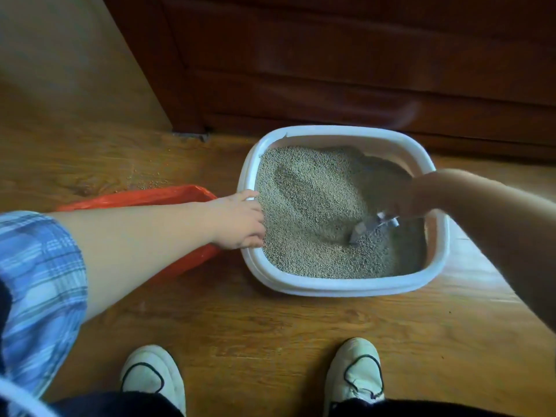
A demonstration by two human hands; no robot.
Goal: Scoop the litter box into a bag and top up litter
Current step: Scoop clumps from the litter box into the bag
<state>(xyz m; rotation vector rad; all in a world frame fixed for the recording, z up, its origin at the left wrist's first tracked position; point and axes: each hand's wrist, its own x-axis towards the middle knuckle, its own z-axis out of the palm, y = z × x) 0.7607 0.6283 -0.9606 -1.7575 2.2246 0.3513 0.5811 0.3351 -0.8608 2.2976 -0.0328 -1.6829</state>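
A white litter box stands on the wooden floor, filled with grey-beige litter that has furrows dragged through it. My left hand grips the box's left rim, fingers curled over the edge. My right hand, blurred, is over the right side of the box and holds a pale scoop whose tip is dug into the litter. An orange-red plastic bag lies on the floor left of the box, partly hidden under my left forearm.
A dark wooden cabinet stands right behind the box. Spilled litter grains dot the floor behind the bag. My two white shoes are planted in front of the box.
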